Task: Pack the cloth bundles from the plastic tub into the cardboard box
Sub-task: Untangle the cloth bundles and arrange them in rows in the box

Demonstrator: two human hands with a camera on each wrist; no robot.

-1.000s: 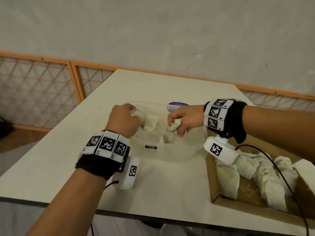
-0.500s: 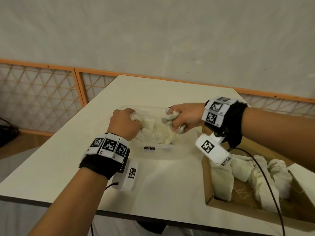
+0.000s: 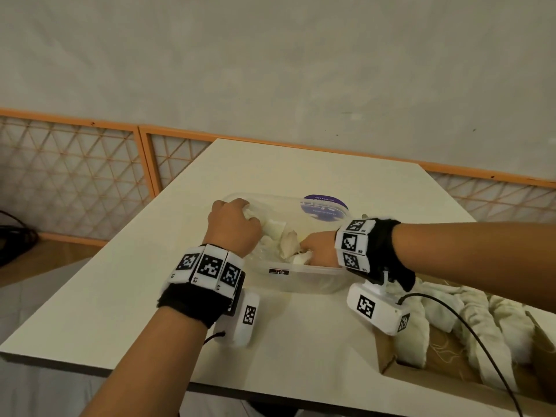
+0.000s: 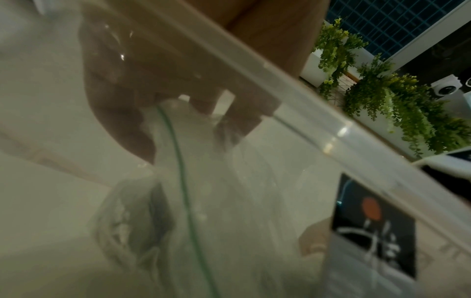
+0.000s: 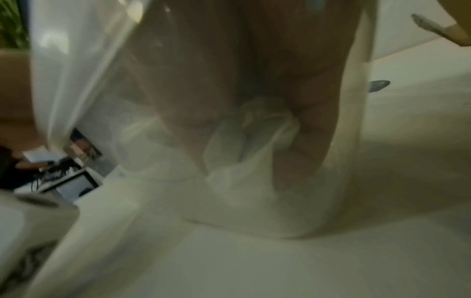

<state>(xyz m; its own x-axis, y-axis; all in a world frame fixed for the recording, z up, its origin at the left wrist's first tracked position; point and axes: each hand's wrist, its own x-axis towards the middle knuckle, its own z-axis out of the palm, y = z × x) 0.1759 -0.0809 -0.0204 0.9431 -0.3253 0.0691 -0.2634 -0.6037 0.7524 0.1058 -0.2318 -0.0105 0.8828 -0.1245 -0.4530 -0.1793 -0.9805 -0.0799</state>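
Note:
The clear plastic tub point(image 3: 304, 279) stands mid-table with white cloth bundles point(image 3: 287, 243) inside. My left hand point(image 3: 240, 218) sits at the tub's left rim, fingers curled round a cloth bundle; the left wrist view shows those fingers point(image 4: 237, 121) on the cloth point(image 4: 178, 129) through the tub wall. My right hand point(image 3: 313, 248) is low inside the tub near its front wall, and in the right wrist view its fingers point(image 5: 305, 125) wrap bunched cloth point(image 5: 254, 129). The cardboard box point(image 3: 386, 359) lies at the right with several bundles point(image 3: 412, 335) in it.
A purple round label point(image 3: 325, 207) shows at the tub's far right. A black cable point(image 3: 469, 329) runs from my right wrist camera over the box. The table's near edge point(image 3: 90, 361) is close. An orange lattice fence point(image 3: 75, 176) stands behind the table.
My right hand, raised over the tub with cloth in it before, has dropped down into the tub towards the front wall. The left hand has stayed at the left rim.

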